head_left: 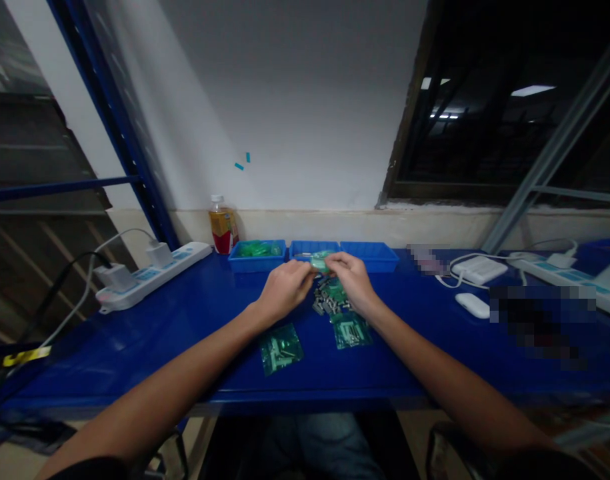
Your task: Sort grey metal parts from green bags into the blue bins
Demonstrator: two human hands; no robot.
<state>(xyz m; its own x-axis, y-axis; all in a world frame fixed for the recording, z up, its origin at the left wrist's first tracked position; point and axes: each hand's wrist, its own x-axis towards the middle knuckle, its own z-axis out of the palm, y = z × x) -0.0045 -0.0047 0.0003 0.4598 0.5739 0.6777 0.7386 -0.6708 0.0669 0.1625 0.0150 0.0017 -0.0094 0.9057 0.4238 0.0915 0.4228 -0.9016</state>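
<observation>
Between both hands, above the blue table (195,347), is a small green plastic bag (321,261). My left hand (286,287) is closed on its left side, the fingertips pinched together. On its right side my right hand (351,277) pinches the bag between thumb and fingers. Below the hands lies a pile of small metal parts (325,301), partly hidden by my right hand. One green bag with metal pieces (351,330) lies under my right wrist. Another filled green bag (281,349) lies nearer the front edge, beside my left forearm.
Along the wall stand a blue bin of green bags (257,266), a middle blue bin (299,248) and a right blue bin (369,259). A drink bottle (223,227) stands behind them. Power strips (185,257) lie left and right, with cables and a white case (473,305).
</observation>
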